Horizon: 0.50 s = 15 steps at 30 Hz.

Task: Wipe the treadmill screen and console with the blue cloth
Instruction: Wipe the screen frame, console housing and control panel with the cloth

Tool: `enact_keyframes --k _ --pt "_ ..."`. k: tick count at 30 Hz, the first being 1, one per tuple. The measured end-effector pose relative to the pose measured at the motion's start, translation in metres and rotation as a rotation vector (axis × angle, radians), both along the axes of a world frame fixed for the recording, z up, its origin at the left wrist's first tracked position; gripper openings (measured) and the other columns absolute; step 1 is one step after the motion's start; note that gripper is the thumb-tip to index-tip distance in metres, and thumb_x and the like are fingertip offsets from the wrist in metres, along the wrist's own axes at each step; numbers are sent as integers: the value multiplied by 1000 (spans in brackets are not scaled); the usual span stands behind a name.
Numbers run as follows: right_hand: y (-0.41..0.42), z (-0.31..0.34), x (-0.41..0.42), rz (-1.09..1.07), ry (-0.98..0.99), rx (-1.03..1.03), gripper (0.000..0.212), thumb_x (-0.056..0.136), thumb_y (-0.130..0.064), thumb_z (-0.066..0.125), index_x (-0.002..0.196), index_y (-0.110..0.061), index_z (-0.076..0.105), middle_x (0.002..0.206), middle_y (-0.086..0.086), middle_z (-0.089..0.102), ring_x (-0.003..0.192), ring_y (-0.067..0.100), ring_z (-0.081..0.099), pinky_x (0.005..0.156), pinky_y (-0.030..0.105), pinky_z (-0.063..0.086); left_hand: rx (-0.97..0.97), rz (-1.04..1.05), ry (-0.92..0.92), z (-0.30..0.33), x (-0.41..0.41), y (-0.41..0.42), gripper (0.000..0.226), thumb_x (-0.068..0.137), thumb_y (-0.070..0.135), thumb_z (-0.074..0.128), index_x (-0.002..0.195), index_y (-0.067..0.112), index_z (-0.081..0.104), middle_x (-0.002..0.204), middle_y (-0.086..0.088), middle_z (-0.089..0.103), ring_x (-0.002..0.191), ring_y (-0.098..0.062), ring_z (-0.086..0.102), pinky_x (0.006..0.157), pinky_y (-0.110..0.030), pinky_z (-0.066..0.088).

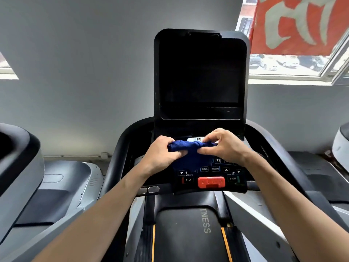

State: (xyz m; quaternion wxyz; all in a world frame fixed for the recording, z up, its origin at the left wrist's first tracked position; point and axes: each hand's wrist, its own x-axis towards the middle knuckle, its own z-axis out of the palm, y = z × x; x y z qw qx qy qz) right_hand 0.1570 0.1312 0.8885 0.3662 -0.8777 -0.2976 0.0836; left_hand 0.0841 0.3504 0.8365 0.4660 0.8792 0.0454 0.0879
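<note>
Landmark: the red rectangular plastic stop key (211, 182) at the front edge of the console is taken as the reference for all places.

Cloth: a dark blue, soft, bunched terry cloth (188, 152) is held in the air above the red stop key, in front of the button panel; its upper part is rolled into a thick band and its lower part hangs down over the left buttons.

Left hand: the left hand (162, 154) is seen above and to the left of the red stop key; its fingers are curled round the left end of the rolled cloth, which is gripped.

Right hand: the right hand (222, 146) is seen above and slightly right of the red stop key; the right end of the cloth is pinched between its thumb and curled fingers.

Screen: a large black glossy rectangular treadmill screen (201, 72), unlit, is mounted upright well above the red stop key and is not touched by the cloth.

Console: the black plastic treadmill console (232, 173) surrounds the red stop key; buttons marked STOP, START, MODE and PROGRAM are printed on it, the first to the left, the second to the right.

Belt: a black running belt (188, 235) with orange side lines is seen below the red stop key.

Window: a window (283, 65) partly covered by a red banner (294, 23) is seen far above and to the right.
</note>
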Motion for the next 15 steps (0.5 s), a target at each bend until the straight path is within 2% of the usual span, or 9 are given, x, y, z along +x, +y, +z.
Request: enact_keyframes --k 2,4,6,8,10,13,15 --pt "-13 -2 -2 2 157 126 8 85 -17 80 90 -10 77 100 2 73 87 17 72 75 29 60 -160 -28 49 2 -2 -9 21 84 35 83 93 20 72 86 -1 75 82 -19 72 74 -35 57" --pt "-25 -10 -2 -17 251 203 10 89 -14 76 94 -6 73 94 9 76 81 17 72 74 32 59 -273 -47 67 0 -2 -21 24 86 33 81 104 19 72 95 -1 77 91 -20 74 85 -41 60" --pt "-38 -21 -3 -58 288 274 8 91 -15 74 95 -9 71 89 15 75 77 19 71 73 40 58 -338 -55 69 -2 -1 -37 26 89 31 79 110 18 72 100 0 78 95 -19 74 90 -43 60" --pt "-51 -33 -5 -109 349 374 8 91 -15 74 97 -11 70 90 17 74 78 25 71 71 45 58 -402 -60 89 -3 -2 -56 25 91 29 77 113 17 71 102 0 78 96 -18 75 89 -41 60" --pt "-65 -45 -9 -179 387 447 12 90 -16 75 99 -11 69 93 20 74 78 29 71 68 44 57 -471 -58 135 -7 -3 -77 27 92 29 75 114 14 69 102 -4 78 94 -22 76 84 -42 62" --pt "-92 -63 -15 -283 415 495 18 92 -22 74 98 -6 68 80 10 70 69 18 66 59 34 56 -513 -72 223 -21 -2 -110 26 92 23 76 114 12 67 104 -7 77 94 -23 75 74 -38 61" --pt "-115 -79 -19 -339 479 527 23 93 -28 73 95 -5 68 80 8 67 70 19 64 61 39 59 -527 -83 287 -35 -4 -136 22 93 13 73 113 10 67 103 -7 77 91 -20 75 67 -31 58"
